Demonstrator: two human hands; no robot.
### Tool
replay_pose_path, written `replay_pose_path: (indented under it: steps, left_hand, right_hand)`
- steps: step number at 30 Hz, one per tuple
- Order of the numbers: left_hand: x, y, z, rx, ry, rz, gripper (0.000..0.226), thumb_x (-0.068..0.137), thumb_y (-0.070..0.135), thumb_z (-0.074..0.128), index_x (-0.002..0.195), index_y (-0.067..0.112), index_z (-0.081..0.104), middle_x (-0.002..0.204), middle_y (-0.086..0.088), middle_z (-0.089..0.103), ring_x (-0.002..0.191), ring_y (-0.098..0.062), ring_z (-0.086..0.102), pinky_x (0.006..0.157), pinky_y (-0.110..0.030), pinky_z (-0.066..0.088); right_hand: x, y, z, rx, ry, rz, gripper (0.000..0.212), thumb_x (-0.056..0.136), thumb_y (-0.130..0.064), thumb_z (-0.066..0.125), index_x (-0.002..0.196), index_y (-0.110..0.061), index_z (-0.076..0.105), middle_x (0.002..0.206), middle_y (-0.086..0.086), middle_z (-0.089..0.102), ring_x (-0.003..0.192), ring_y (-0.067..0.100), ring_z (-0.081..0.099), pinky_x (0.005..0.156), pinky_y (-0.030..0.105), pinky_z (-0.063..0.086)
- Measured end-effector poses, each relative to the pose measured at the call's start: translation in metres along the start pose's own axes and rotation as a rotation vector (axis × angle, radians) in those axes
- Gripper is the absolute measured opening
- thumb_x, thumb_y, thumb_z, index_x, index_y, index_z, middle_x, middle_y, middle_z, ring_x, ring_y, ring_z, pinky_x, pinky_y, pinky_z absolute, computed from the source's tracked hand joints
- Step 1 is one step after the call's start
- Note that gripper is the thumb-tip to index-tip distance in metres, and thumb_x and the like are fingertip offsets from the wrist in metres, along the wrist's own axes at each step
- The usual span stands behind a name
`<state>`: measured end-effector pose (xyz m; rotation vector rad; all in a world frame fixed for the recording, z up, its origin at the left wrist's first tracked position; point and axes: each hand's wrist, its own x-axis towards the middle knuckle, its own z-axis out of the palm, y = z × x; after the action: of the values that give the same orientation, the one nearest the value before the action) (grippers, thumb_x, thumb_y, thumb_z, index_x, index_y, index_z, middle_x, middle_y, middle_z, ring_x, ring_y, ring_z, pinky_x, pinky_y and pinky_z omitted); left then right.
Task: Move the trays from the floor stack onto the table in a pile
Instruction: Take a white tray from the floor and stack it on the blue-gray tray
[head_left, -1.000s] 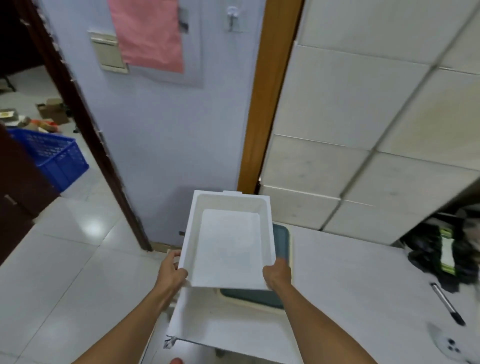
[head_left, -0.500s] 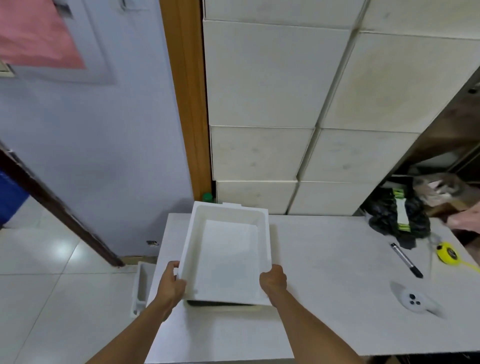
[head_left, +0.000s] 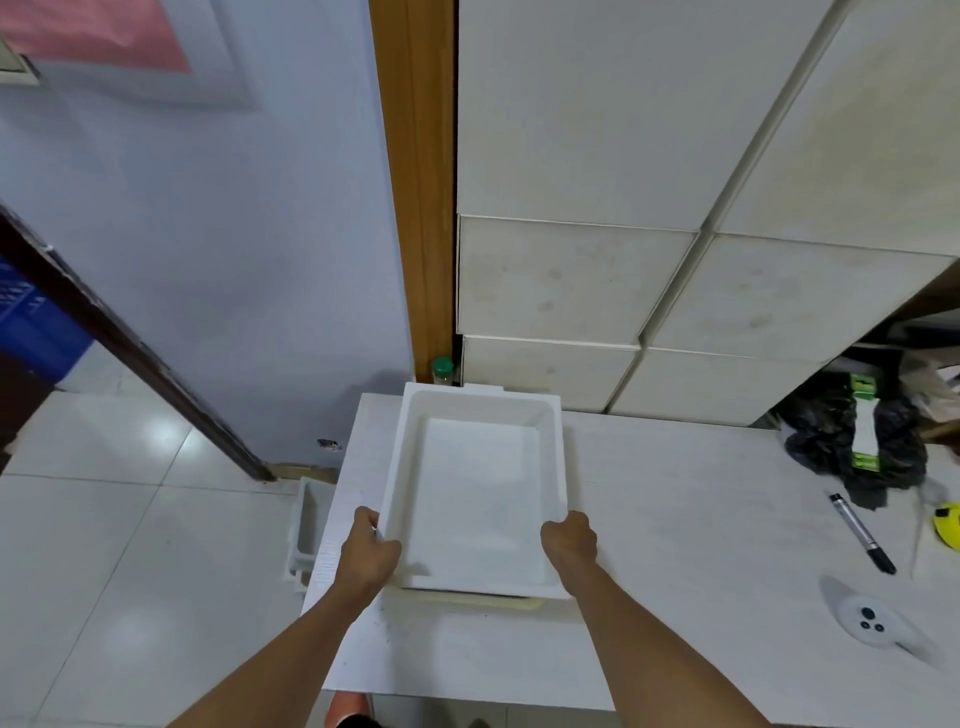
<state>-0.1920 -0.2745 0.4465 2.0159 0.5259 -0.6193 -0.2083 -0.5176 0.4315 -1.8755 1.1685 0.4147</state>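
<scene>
The left hand (head_left: 369, 551) and right hand (head_left: 569, 538) each have fingers curled around the near corners of the white tray (head_left: 478, 488). That two-sided hold keeps it level, likely to seat it squarely on the tray underneath (head_left: 483, 603) on the table (head_left: 701, 519).

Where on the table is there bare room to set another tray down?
Bare table runs between the white tray and the black marker, and in front of the tray. The right end is crowded: black bag, marker, yellow tape measure, white controller.
</scene>
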Motion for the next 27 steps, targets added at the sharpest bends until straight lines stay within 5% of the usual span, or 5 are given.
replay_pose_path:
  steps: [11,20,27]
  left_hand:
    - [0.004,0.000,0.000,-0.045,0.101,-0.029,0.016,0.084,0.002,0.055,0.088,0.005,0.040,0.078,-0.008,0.047,0.068,-0.019,0.046,0.054,-0.028,0.038]
    - [0.003,0.000,-0.006,-0.109,0.020,-0.020,0.019,0.085,0.002,0.052,0.103,0.004,0.046,0.089,-0.007,0.054,0.078,-0.023,0.054,0.062,-0.030,0.043]
    - [0.005,0.002,-0.008,-0.216,-0.025,-0.068,0.019,0.088,0.006,0.049,0.107,0.010,0.053,0.115,-0.014,0.061,0.093,-0.025,0.054,0.080,-0.034,0.041]
  right_hand:
    - [-0.020,-0.001,0.017,0.029,0.229,-0.104,0.026,0.081,-0.003,0.046,0.103,-0.002,0.060,0.098,0.017,0.069,0.090,0.039,0.066,0.076,0.038,0.055]
    - [-0.016,-0.003,0.017,0.067,0.056,-0.048,0.047,0.082,-0.005,0.043,0.127,-0.006,0.054,0.118,0.014,0.065,0.103,0.034,0.064,0.082,0.035,0.054]
    - [-0.011,-0.004,0.006,0.203,-0.083,0.076,0.043,0.081,-0.009,0.058,0.122,0.004,0.056,0.097,0.008,0.059,0.088,0.025,0.052,0.079,0.030,0.042]
